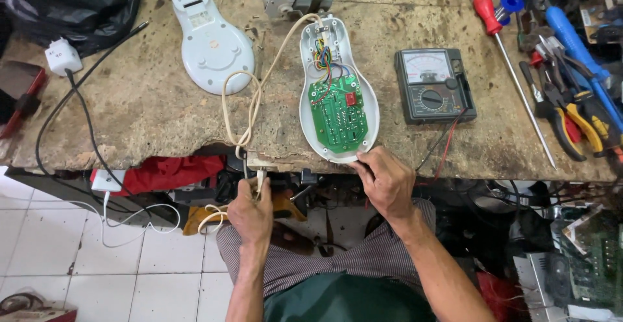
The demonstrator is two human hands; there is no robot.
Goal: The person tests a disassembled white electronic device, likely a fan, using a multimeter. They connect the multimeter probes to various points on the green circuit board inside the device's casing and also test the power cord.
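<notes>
Right hand (387, 182) is pinching the near rim of the open casing (337, 88), its long axis running away across the surface (149, 101), while left hand (252, 213) fingers are gripping the cream cord (254, 101) below the edge.

A single head-worn camera looks steeply down from above the seated person, close over the near edge of the worn, stained workbench (162, 101). It faces forward across the bench: the far edge lies at the top of the frame, the person's lap and the white tiled floor (65, 257) at the bottom. Both forearms enter from below, fingers pointing away from the lens. No second view exists.
</notes>
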